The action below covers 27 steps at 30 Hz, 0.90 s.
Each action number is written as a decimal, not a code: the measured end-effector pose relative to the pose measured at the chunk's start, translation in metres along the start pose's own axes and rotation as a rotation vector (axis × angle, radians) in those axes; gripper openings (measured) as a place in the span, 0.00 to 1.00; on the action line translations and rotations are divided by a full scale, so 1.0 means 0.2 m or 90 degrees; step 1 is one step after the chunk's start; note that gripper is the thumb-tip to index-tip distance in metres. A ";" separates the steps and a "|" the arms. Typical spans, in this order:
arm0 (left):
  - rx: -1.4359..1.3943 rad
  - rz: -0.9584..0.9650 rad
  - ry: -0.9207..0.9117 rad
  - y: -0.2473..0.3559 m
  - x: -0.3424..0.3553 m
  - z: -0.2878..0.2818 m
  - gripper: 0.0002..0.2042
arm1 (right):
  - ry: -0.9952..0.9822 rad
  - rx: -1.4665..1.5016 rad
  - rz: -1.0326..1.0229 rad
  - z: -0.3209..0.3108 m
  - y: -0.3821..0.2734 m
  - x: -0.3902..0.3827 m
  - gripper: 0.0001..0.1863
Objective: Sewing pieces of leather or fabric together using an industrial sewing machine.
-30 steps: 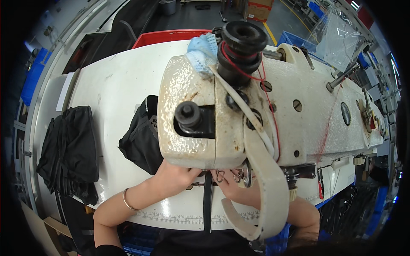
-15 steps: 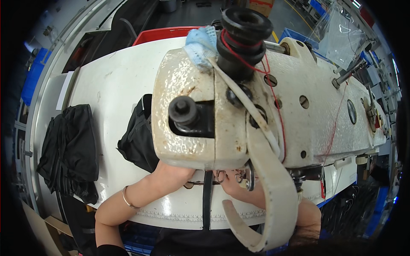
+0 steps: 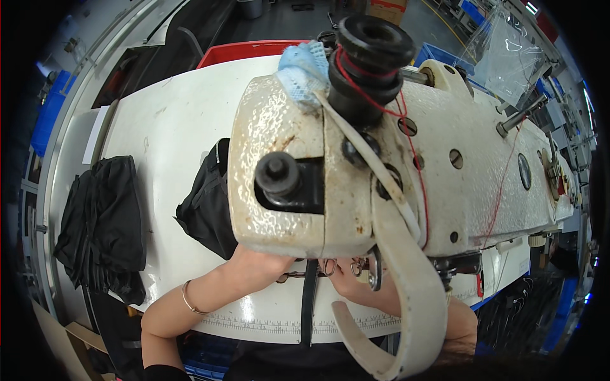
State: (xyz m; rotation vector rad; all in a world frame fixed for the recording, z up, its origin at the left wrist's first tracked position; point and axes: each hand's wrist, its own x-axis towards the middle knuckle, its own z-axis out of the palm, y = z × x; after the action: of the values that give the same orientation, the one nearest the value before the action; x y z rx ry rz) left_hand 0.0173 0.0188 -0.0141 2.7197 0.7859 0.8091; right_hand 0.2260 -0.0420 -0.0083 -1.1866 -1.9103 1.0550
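Observation:
A cream-coloured sewing machine [image 3: 286, 235] fills the middle of the view and covers much of both hands. My left hand [image 3: 260, 267] reaches in beneath the machine head from the left, its fingers hidden. On the other side, my right hand [image 3: 349, 282] lies under the head, partly behind metal parts, and its fingers do not show clearly. Between the hands a narrow black strap [image 3: 309, 305] runs from under the head to the table's near edge. Black fabric [image 3: 210, 203] lies just beyond my left hand, partly covered by the machine.
A stack of black fabric pieces [image 3: 105, 222] lies on the left of the white table [image 3: 162, 120]. A curved cream lever [image 3: 419, 311] hangs in front of my right forearm. Red thread [image 3: 416, 159] runs down the machine. A red bin [image 3: 248, 52] stands behind the table.
The machine sits slightly lower and further right in the picture, as the view has shifted a little. Both hands stay in nearly the same place under the head.

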 end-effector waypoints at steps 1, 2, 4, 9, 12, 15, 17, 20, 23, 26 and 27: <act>0.007 -0.001 -0.012 0.00 0.00 0.00 0.14 | 0.004 -0.012 -0.009 -0.01 0.00 0.00 0.06; 0.016 -0.004 -0.025 0.00 0.00 0.00 0.14 | 0.006 -0.022 -0.019 -0.01 0.00 0.01 0.06; -0.011 -0.016 -0.022 0.00 -0.01 0.01 0.14 | 0.011 -0.043 -0.038 -0.01 0.00 0.02 0.06; -0.038 -0.058 -0.036 0.03 0.00 0.01 0.13 | 0.027 -0.093 -0.090 -0.02 -0.01 0.03 0.07; -0.008 -0.007 0.015 0.04 0.01 -0.01 0.13 | 0.040 -0.128 -0.115 -0.03 0.00 0.03 0.07; 0.030 -0.008 -0.029 0.04 0.01 -0.02 0.13 | 0.046 -0.150 -0.137 -0.03 0.02 0.02 0.07; -0.037 -0.019 0.005 0.02 0.03 0.00 0.13 | -0.116 -0.013 -0.095 0.00 0.11 -0.03 0.20; -0.026 -0.017 0.016 0.01 0.06 -0.02 0.13 | -0.098 0.104 -0.081 -0.02 0.18 -0.05 0.21; -0.031 -0.035 0.009 0.00 0.06 -0.01 0.12 | -0.076 0.286 -0.065 -0.02 0.21 -0.05 0.22; -0.028 -0.022 0.010 0.00 0.09 -0.03 0.12 | -0.093 -0.131 -0.200 -0.03 0.17 -0.03 0.20; -0.028 -0.021 0.012 0.02 0.11 -0.06 0.12 | -0.098 -0.342 -0.262 -0.03 0.15 -0.02 0.20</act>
State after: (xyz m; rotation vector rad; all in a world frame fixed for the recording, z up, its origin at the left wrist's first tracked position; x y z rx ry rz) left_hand 0.0269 0.0277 0.0068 2.6582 0.8044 0.8353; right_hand 0.2452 -0.0363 -0.0321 -0.9257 -2.5177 0.4320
